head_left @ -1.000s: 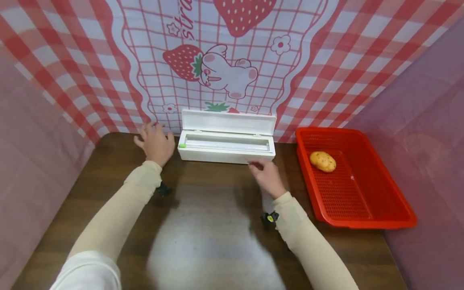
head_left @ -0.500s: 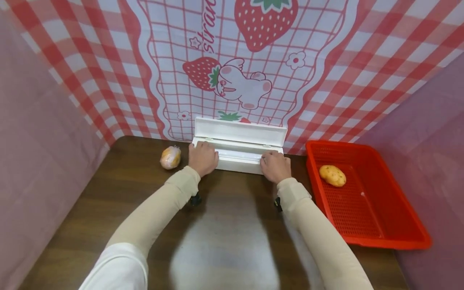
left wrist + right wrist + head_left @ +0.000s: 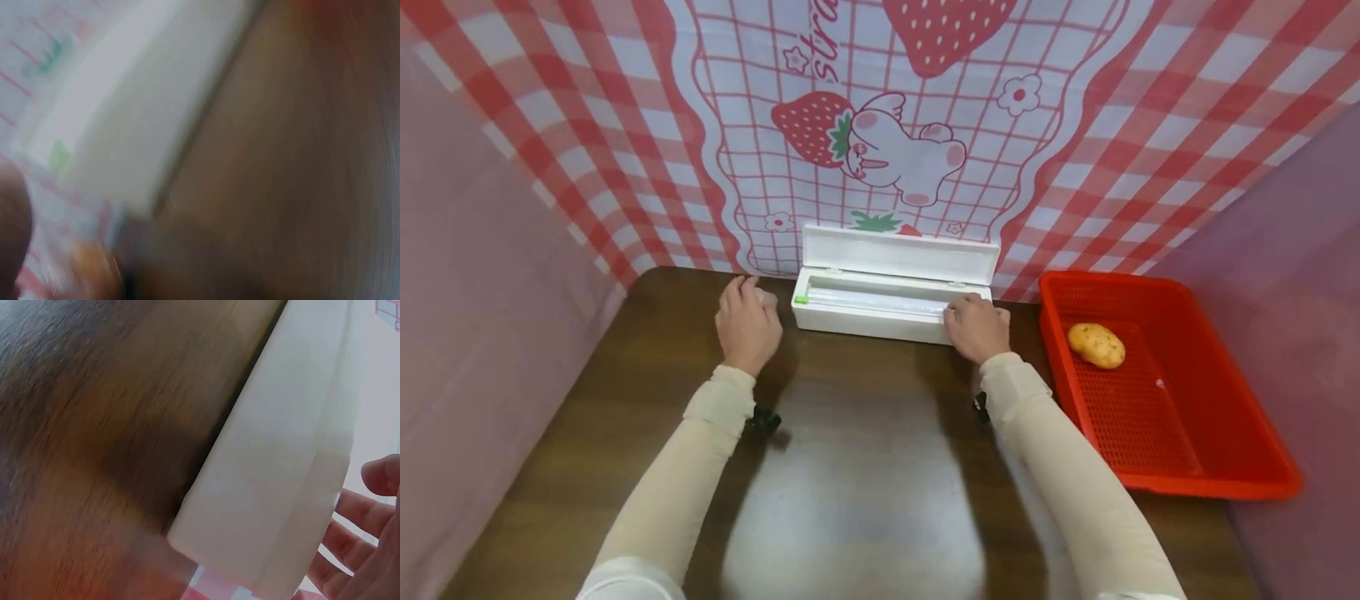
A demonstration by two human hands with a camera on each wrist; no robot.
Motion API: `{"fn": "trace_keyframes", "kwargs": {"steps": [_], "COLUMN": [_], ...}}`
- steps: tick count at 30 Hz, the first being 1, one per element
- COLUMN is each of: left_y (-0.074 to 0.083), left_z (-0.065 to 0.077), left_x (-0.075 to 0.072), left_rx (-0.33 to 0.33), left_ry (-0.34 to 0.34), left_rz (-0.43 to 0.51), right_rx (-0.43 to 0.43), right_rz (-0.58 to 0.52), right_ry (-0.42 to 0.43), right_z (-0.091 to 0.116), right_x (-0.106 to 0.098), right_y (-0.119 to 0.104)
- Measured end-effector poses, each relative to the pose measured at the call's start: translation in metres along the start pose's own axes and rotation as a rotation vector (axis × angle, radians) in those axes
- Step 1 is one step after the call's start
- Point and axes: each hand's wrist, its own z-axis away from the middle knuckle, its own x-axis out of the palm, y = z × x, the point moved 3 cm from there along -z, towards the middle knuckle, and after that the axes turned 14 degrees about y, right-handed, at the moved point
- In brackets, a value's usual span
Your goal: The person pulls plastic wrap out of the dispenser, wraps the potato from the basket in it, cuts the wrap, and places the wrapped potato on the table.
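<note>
A white cling film box [image 3: 872,321] stands at the back of the table, lid [image 3: 898,252] raised. Inside lies a roll of clear film [image 3: 872,301], and a green slide cutter [image 3: 802,299] sits at the left end of the front edge. My right hand [image 3: 977,327] is at the box's right end; the right wrist view shows its fingers loosely bent by the rim, thumb apart. My left hand [image 3: 749,325] is over a film-wrapped, yellow-orange round thing [image 3: 94,265], mostly hidden in the head view. In the blurred left wrist view the thumb is apart from it.
A red plastic basket [image 3: 1247,417] stands on the right, with one bare potato [image 3: 1097,345] in it. Behind the box hangs a red-and-white checked cloth [image 3: 895,108]. The brown wooden table [image 3: 850,467] stretches in front of the box.
Since half a second ago, my left hand has moved left from the box to over the film-wrapped thing, uncovering the green cutter. My right hand, below the box at first, stays at its right end.
</note>
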Motion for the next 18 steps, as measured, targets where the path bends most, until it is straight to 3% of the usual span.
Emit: {"fn": "trace_keyframes", "kwargs": {"steps": [3,5,7,13,18], "left_y": [-0.025,-0.037,-0.045,-0.05,-0.049], "left_z": [0.001,0.002,0.001,-0.01,-0.02], "left_x": [0.013,0.019,0.022,0.027,0.028], "left_rx": [-0.027,-0.028,-0.048,-0.122,-0.132], "left_ry": [-0.28,-0.385,-0.401,-0.32,-0.351], "left_rz": [-0.143,-0.2,-0.223,-0.166,-0.226], "right_rx": [0.033,0.044,0.04,0.034,0.03], "right_rz": [0.023,0.017,-0.001,0.0,0.01], "right_ry": [-0.019,-0.047,-0.064,-0.04,-0.038], "right_z": [-0.002,-0.002,-0.002,-0.004,-0.004], "right_x": [-0.002,-0.001,0.0,-0.003,-0.008], "right_y": [0.005,0.005,0.004,0.0,-0.003]}}
